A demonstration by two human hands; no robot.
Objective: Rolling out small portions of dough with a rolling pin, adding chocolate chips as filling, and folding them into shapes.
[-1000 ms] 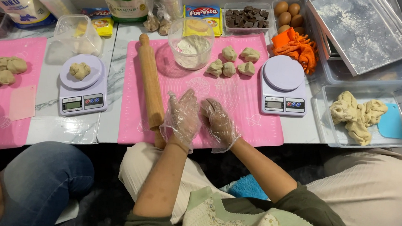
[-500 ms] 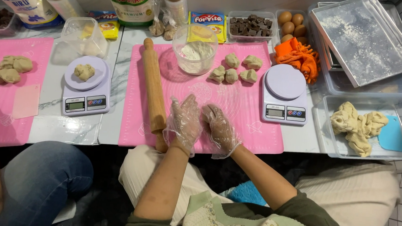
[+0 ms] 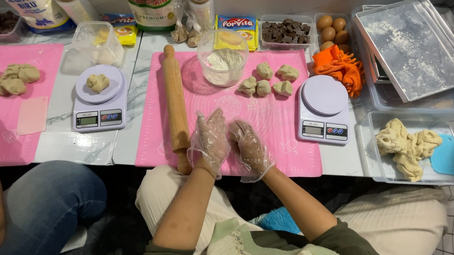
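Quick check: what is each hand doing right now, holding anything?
Left hand: gloved, pressed against the right; whether it holds anything cannot be told.
Right hand: gloved, cupped against the left; contents hidden.

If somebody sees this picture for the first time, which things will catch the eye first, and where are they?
First come the two gloved hands, left hand and right hand, pressed close together over the bright pink mat at the centre. Just left of them lies a long wooden rolling pin, and beyond them five dough pieces sit beside a clear bowl of flour. A white scale stands at the mat's right edge.
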